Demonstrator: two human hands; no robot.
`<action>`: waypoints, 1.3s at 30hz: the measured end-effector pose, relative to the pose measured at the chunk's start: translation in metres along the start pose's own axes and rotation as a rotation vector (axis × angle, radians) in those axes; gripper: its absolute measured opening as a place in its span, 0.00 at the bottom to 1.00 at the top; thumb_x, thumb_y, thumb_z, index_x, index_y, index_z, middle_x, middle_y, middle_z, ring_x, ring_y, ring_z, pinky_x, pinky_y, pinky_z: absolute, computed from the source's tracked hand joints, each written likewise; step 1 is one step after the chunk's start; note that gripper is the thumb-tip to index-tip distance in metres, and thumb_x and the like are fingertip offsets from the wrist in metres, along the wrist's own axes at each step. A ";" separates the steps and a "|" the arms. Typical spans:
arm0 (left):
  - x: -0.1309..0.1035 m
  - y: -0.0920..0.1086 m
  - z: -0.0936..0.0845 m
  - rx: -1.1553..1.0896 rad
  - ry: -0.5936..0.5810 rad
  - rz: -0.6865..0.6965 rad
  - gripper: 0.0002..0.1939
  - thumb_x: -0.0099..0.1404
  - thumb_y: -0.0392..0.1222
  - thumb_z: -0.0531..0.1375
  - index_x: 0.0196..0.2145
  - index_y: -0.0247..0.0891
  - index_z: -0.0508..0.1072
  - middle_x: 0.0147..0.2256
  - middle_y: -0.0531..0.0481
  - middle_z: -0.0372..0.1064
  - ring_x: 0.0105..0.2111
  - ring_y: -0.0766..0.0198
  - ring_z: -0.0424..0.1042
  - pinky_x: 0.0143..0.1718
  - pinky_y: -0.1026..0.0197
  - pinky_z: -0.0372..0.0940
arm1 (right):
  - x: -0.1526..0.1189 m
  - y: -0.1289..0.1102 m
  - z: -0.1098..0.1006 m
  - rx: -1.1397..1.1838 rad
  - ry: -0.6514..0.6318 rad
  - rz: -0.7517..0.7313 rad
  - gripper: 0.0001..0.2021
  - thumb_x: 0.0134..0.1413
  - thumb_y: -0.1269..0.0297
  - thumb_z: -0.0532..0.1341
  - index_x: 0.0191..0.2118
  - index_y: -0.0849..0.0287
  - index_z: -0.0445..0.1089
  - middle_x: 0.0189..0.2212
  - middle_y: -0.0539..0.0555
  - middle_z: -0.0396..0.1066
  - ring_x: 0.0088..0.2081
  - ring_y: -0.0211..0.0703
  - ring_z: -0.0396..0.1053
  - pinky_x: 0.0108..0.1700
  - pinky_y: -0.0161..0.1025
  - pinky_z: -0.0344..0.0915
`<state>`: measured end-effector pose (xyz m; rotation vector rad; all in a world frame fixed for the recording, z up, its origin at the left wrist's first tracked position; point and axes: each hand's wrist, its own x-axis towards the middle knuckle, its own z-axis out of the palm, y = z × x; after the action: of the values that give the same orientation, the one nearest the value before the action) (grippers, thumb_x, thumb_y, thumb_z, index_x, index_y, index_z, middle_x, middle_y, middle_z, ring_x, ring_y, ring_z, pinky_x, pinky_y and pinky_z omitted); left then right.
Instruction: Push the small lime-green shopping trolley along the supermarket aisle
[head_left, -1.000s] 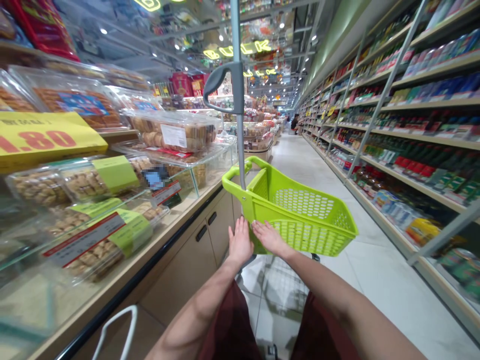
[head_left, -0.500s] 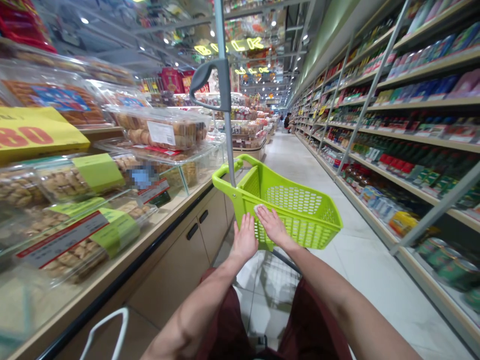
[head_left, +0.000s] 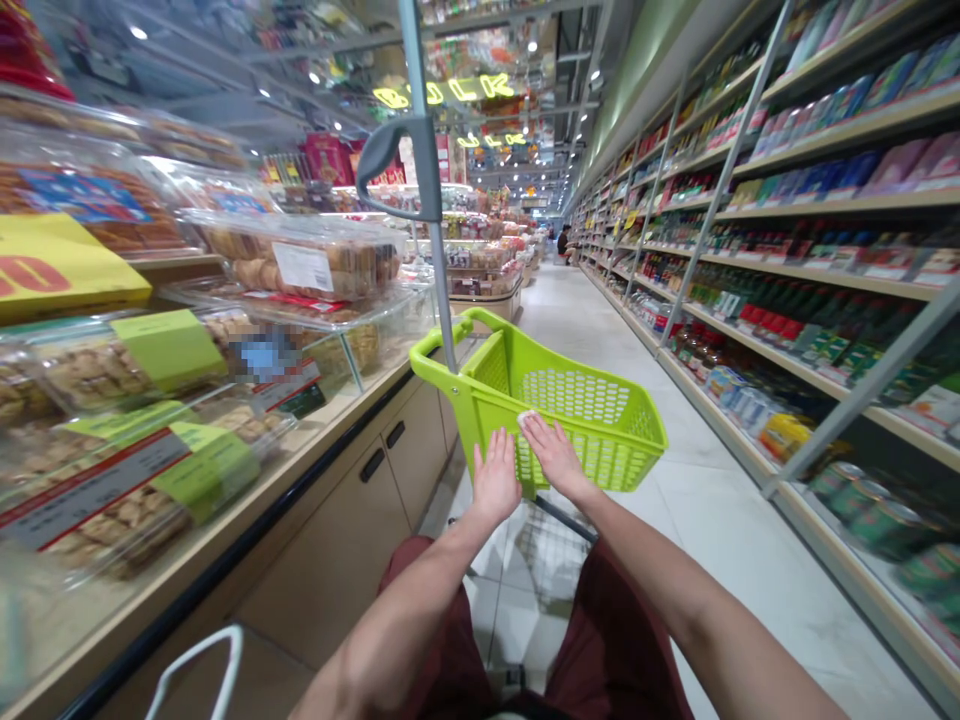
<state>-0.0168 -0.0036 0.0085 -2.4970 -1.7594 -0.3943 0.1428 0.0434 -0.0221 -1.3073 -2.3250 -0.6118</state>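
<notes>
A lime-green shopping cart basket (head_left: pixel 600 395) with perforated walls stands in front of me, fixed to a grey upright pole with a grey handle (head_left: pixel 400 165). My left hand (head_left: pixel 495 482) lies flat against the near side of the basket, fingers stretched and holding nothing. To its right, my right hand (head_left: pixel 553 455) presses a small white wipe (head_left: pixel 526 418) under its fingertips onto the same side wall, just below the rim. Most of the wipe is hidden beneath the fingers.
On the left runs a display counter (head_left: pixel 322 540) stacked with clear plastic boxes of baked snacks (head_left: pixel 300 260). Tall shelves (head_left: pixel 847 210) of packaged goods line the right. Between them stretches a pale tiled aisle (head_left: pixel 555 310), with a person (head_left: pixel 564 243) far down it.
The view has turned slightly right, so the basket and counter sit further left. My right hand with the wipe has shifted slightly right along the basket wall; my left hand stays against it.
</notes>
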 end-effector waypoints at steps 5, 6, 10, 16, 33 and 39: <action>0.001 0.018 0.002 -0.038 -0.042 0.047 0.40 0.50 0.34 0.51 0.61 0.28 0.44 0.63 0.42 0.36 0.62 0.56 0.35 0.60 0.43 0.37 | -0.030 -0.003 0.012 -0.008 -0.066 -0.009 0.26 0.52 0.79 0.48 0.57 0.59 0.57 0.58 0.58 0.55 0.60 0.46 0.48 0.58 0.54 0.48; 0.002 0.020 0.003 -0.039 -0.045 0.048 0.40 0.50 0.34 0.51 0.61 0.29 0.44 0.63 0.42 0.37 0.62 0.56 0.35 0.60 0.43 0.37 | -0.029 -0.003 0.008 -0.001 -0.039 -0.007 0.25 0.52 0.78 0.47 0.57 0.59 0.56 0.58 0.57 0.54 0.61 0.46 0.48 0.58 0.54 0.48; 0.008 0.026 0.008 -0.029 -0.026 0.030 0.39 0.51 0.34 0.51 0.61 0.28 0.44 0.63 0.41 0.37 0.62 0.55 0.37 0.60 0.43 0.36 | -0.012 0.008 -0.016 0.001 0.119 0.094 0.27 0.54 0.78 0.45 0.60 0.60 0.50 0.60 0.57 0.49 0.63 0.44 0.40 0.59 0.53 0.44; 0.014 0.036 0.015 -0.021 -0.029 0.028 0.39 0.51 0.35 0.52 0.60 0.27 0.45 0.63 0.40 0.35 0.62 0.55 0.36 0.60 0.43 0.36 | -0.030 0.023 -0.003 -0.031 0.054 0.116 0.28 0.53 0.80 0.45 0.60 0.60 0.50 0.60 0.57 0.49 0.62 0.47 0.43 0.58 0.54 0.46; 0.032 0.081 0.020 0.013 -0.072 0.087 0.38 0.53 0.35 0.50 0.61 0.31 0.43 0.63 0.43 0.35 0.62 0.56 0.34 0.60 0.44 0.36 | -0.064 0.051 -0.001 -0.063 0.078 0.162 0.25 0.55 0.77 0.46 0.59 0.59 0.52 0.60 0.56 0.51 0.62 0.45 0.43 0.58 0.52 0.45; 0.027 0.090 0.032 0.052 -0.137 0.166 0.35 0.56 0.36 0.48 0.61 0.31 0.43 0.63 0.43 0.35 0.62 0.55 0.33 0.60 0.43 0.35 | -0.100 0.040 0.013 -0.045 0.025 0.136 0.23 0.55 0.74 0.48 0.57 0.60 0.57 0.58 0.57 0.55 0.60 0.47 0.50 0.57 0.52 0.48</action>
<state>0.0810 -0.0034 -0.0069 -2.6641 -1.5653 -0.1687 0.2236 0.0001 -0.0796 -1.4558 -2.1922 -0.6355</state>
